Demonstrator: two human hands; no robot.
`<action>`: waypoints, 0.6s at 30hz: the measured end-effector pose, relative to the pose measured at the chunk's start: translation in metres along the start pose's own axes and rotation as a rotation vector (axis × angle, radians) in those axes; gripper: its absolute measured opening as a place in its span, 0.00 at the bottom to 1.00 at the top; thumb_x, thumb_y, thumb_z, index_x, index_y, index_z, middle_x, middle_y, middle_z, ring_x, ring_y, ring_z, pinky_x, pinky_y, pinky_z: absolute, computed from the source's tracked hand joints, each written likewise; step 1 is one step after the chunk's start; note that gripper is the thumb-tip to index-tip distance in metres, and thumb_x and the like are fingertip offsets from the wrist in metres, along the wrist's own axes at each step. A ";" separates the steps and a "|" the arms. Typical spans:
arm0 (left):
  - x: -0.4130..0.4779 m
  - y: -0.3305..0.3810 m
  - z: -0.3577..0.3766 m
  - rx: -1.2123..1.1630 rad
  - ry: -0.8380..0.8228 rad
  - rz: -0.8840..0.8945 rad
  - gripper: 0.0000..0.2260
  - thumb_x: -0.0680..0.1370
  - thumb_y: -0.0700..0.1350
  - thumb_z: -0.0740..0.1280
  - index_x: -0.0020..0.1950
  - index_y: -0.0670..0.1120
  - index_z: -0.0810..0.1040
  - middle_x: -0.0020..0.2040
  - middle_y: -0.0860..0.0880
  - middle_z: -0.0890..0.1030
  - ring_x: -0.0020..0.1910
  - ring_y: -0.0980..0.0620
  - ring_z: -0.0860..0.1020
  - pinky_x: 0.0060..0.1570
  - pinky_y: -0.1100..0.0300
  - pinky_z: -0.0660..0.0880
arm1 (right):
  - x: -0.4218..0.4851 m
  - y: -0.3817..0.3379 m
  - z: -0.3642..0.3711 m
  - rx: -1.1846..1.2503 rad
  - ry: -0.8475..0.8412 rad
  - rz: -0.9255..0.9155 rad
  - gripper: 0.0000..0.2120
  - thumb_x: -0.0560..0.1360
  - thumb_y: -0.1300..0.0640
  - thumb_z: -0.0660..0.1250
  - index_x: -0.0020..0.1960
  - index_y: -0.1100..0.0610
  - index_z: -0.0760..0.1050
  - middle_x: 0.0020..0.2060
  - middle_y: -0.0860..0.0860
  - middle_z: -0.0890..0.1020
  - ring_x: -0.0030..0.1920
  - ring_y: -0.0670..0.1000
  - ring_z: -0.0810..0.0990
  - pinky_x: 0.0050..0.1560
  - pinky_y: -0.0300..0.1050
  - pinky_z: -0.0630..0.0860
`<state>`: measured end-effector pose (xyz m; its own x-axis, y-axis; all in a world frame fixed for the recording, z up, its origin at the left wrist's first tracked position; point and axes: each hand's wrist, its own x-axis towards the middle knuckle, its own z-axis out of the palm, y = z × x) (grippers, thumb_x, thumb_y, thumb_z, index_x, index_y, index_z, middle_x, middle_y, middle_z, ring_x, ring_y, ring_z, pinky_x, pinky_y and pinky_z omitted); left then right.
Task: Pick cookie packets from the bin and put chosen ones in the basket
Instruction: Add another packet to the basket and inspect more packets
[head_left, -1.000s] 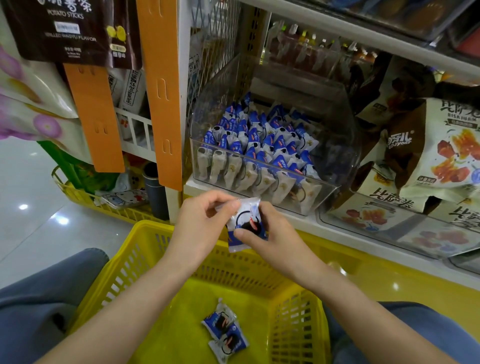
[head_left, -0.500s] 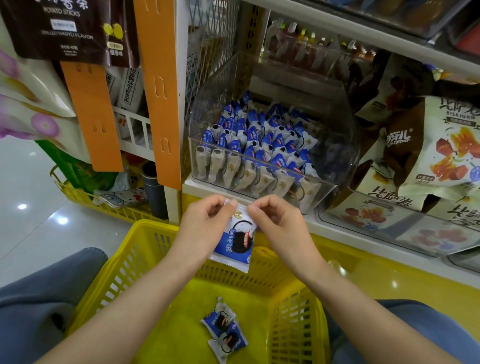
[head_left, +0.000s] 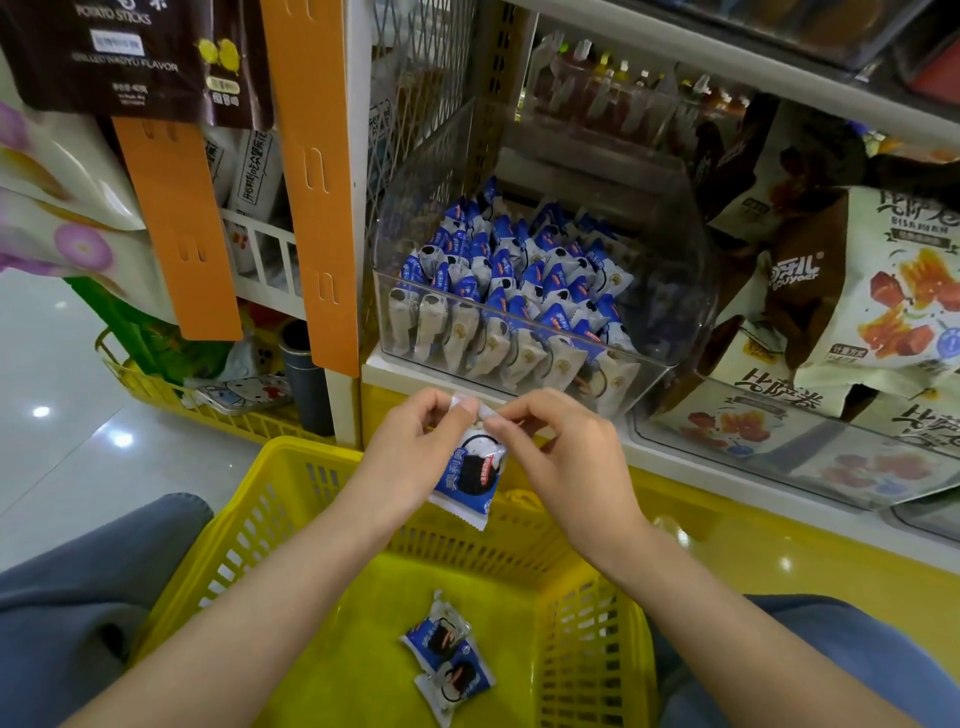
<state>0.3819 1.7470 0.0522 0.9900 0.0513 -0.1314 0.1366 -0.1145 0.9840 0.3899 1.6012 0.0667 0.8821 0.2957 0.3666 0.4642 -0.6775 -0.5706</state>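
Note:
A blue-and-white cookie packet hangs upright over the far rim of the yellow basket. My left hand and my right hand each pinch a top corner of its sealed edge. Two more cookie packets lie on the basket floor below. Behind my hands, on the shelf, stands the clear plastic bin filled with several rows of the same packets.
Large snack bags fill clear bins to the right. Orange hanging strips and a white shelf post stand at the left. A second yellow basket with items sits on the shiny floor at far left. My knees flank the basket.
The packet was turned from lying tilted between my fingers to hanging upright by its top edge. Both hands rose slightly and now hold its upper corners.

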 end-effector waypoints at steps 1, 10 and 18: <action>0.001 -0.001 0.000 0.039 -0.001 -0.003 0.08 0.77 0.52 0.62 0.43 0.48 0.74 0.38 0.52 0.76 0.37 0.57 0.74 0.37 0.67 0.69 | 0.001 0.001 0.000 0.038 0.016 0.037 0.03 0.74 0.54 0.68 0.44 0.53 0.79 0.38 0.43 0.78 0.41 0.42 0.76 0.41 0.33 0.73; -0.002 0.001 -0.001 0.295 0.034 0.205 0.07 0.75 0.47 0.68 0.49 0.55 0.71 0.42 0.60 0.73 0.38 0.70 0.71 0.36 0.78 0.66 | 0.013 0.003 -0.004 0.511 0.080 0.412 0.06 0.77 0.59 0.63 0.44 0.51 0.77 0.41 0.50 0.82 0.42 0.46 0.80 0.42 0.36 0.79; -0.009 0.002 -0.003 0.579 0.126 0.494 0.09 0.74 0.49 0.66 0.54 0.53 0.75 0.48 0.57 0.73 0.47 0.60 0.73 0.42 0.66 0.72 | 0.006 -0.005 0.002 0.936 -0.237 0.613 0.14 0.77 0.47 0.59 0.57 0.54 0.71 0.53 0.55 0.81 0.52 0.49 0.82 0.51 0.43 0.80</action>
<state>0.3727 1.7496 0.0557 0.9340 -0.0319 0.3558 -0.2892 -0.6523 0.7006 0.3929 1.6079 0.0700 0.9272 0.2759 -0.2532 -0.2596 -0.0137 -0.9656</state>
